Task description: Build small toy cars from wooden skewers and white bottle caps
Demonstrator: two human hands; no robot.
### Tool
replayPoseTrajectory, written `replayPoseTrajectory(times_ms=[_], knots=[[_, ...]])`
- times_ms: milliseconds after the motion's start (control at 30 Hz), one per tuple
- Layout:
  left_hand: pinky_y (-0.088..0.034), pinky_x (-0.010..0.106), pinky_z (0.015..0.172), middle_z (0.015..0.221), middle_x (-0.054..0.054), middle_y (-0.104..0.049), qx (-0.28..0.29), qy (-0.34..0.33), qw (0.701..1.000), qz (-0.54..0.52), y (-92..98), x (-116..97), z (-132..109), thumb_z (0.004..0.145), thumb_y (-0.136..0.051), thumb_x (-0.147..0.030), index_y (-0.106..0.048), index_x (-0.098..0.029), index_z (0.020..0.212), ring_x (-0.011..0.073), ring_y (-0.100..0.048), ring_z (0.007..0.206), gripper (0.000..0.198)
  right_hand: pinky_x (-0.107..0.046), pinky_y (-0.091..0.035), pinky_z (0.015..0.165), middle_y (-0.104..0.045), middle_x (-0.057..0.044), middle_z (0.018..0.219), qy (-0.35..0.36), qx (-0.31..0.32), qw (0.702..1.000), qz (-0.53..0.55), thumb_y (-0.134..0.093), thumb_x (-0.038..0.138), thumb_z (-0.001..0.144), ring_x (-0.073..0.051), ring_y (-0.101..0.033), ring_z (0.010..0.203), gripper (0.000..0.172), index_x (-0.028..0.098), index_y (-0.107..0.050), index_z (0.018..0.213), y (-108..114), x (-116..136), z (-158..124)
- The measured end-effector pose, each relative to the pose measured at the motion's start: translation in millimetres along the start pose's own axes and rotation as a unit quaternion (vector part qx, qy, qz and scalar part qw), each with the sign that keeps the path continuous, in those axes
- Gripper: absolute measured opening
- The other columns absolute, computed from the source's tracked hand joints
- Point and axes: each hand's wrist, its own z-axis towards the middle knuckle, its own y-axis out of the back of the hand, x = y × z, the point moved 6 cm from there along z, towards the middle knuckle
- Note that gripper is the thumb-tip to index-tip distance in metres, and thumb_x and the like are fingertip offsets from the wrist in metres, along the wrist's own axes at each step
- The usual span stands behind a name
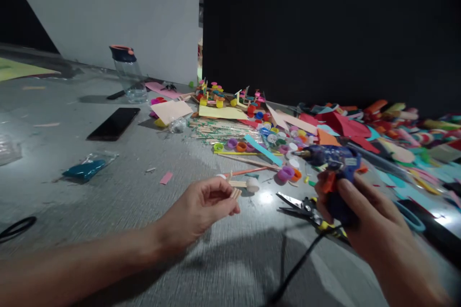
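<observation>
My left hand (pixel 212 204) is closed in a pinch on a small wooden-stick piece (pixel 236 194). Just beyond its fingers, more pale sticks run to a white bottle cap (pixel 252 184); whether these join the held piece I cannot tell. In my right hand (pixel 374 216) is a blue hot glue gun (pixel 333 158) with an orange trigger. Its nozzle points left, toward the bottle caps, and its black cord (pixel 302 264) trails to the table's front. Scissors (pixel 300 205) lie partly open between the two hands, their handles partly hidden behind the right hand.
A phone (pixel 114 123), a clear bottle (pixel 129 74) and a packet of blue material (pixel 85 169) lie or stand at left. Bundled sticks (pixel 223 129), coloured caps (pixel 286 173) and paper scraps (pixel 334 124) crowd the back and right. A dark panel (pixel 324 29) rises behind.
</observation>
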Motion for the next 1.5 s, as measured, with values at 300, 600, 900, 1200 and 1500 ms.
replayPoseTrajectory(times_ms=[300,600,900,1200,1500], knots=[[-0.049,0.029,0.073,0.078,0.0,-0.065,-0.036,0.015,0.999,-0.022,9.0,18.0,-2.4,0.085,-0.071,-0.031,-0.069,-0.022,0.084,0.0148,-0.061,0.075,0.009,-0.028,-0.044,0.049,-0.065,0.0,0.059,-0.029,0.033,0.997,0.057,-0.082,0.043,0.074,-0.017,-0.057,0.051,0.022,0.027,-0.068,0.074,-28.4,-12.0,5.1],[-0.05,0.026,0.073,0.085,-0.001,-0.071,-0.063,-0.015,0.998,0.008,18.4,24.7,-5.0,0.088,-0.072,-0.032,-0.073,-0.031,0.09,0.0145,-0.064,0.08,0.003,-0.035,-0.056,0.049,-0.071,-0.005,0.067,-0.129,0.008,0.992,-0.002,-0.088,0.047,0.06,-0.025,-0.064,0.055,0.023,0.031,-0.074,0.069,-22.2,-44.3,-16.5],[-0.049,0.031,0.076,0.087,0.0,-0.07,0.011,-0.084,0.966,0.246,6.2,22.6,-3.9,0.094,-0.062,-0.025,-0.069,-0.026,0.094,0.0169,-0.064,0.084,0.008,-0.039,-0.053,0.049,-0.074,-0.009,0.083,-0.181,-0.014,0.981,0.075,-0.09,0.047,0.053,-0.03,-0.066,0.066,0.029,0.032,-0.075,0.074,-5.9,-65.5,-16.3],[-0.046,0.035,0.086,0.097,0.003,-0.072,0.022,-0.226,0.871,0.435,-2.1,3.8,-7.7,0.093,-0.063,-0.018,-0.071,-0.025,0.104,0.0211,-0.064,0.093,0.015,-0.033,-0.039,0.046,-0.062,-0.004,0.058,-0.106,0.115,0.987,0.032,-0.076,0.052,0.075,-0.02,-0.053,0.05,0.027,0.026,-0.073,0.07,-23.9,-52.6,-0.7],[-0.046,0.043,0.094,0.12,0.007,-0.068,-0.019,-0.134,0.873,0.469,29.5,-1.8,27.7,0.087,-0.068,-0.027,-0.062,-0.027,0.128,0.0288,-0.061,0.109,0.041,-0.031,-0.04,0.047,-0.062,-0.003,0.056,-0.105,0.076,0.992,0.005,-0.078,0.056,0.072,-0.02,-0.055,0.052,0.035,0.024,-0.068,0.064,-16.6,-53.0,-0.9]])
